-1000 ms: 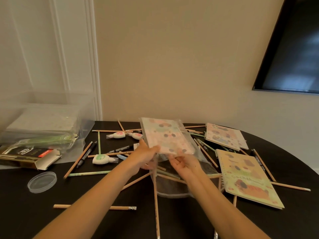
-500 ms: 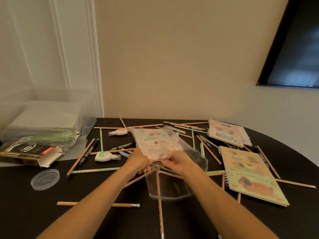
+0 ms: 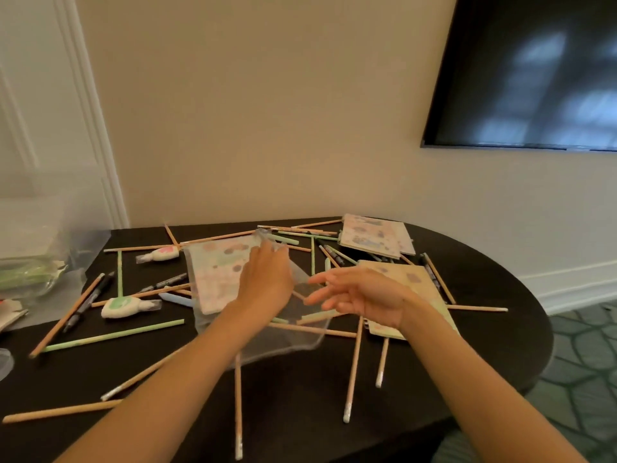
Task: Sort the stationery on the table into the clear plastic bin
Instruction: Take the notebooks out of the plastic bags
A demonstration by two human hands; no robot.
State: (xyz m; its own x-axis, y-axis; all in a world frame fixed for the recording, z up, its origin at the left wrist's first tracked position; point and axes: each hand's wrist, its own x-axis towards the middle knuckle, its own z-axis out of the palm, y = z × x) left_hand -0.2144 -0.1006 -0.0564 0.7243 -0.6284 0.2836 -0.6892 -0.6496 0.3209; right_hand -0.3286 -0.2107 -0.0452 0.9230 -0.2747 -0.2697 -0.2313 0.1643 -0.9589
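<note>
Left hand (image 3: 267, 279) lies on the pastel-printed notebook in a clear plastic sleeve (image 3: 217, 275). Its fingers curl over the sleeve's far edge, where the film bunches up; this reads as a grip on the plastic. Right hand (image 3: 360, 295) is open, fingers spread, holding nothing, just beside the left hand and over the sleeve's loose, empty end. The sleeved notebook sits mid-way on the dark rounded surface (image 3: 484, 329), lying across several wooden pencils (image 3: 355, 362). The clear plastic bin (image 3: 50, 228) is at far left, well apart from it.

Risks, as judged:
- The hold is on slippery film, not on the book, so a lift could let the notebook slide toward the slack end or out of it.
- Pencils under and across the sleeve may be dragged along, or rolled off the near edge, as it comes up.
- A one-handed carry to the bin would pass over the white tape dispenser with green print (image 3: 123, 305) and the black pens (image 3: 88, 302). A sagging sleeve could sweep them.

Hard to make out:
- The bin is cut off by the left edge and blurred; its contents read only as pale and green shapes.
- The left fingertips and thumb are hidden behind the back of the hand.
- The right wrist covers part of a yellowish notebook (image 3: 417, 282).
- Whether the sleeve is sealed: cannot tell.
</note>
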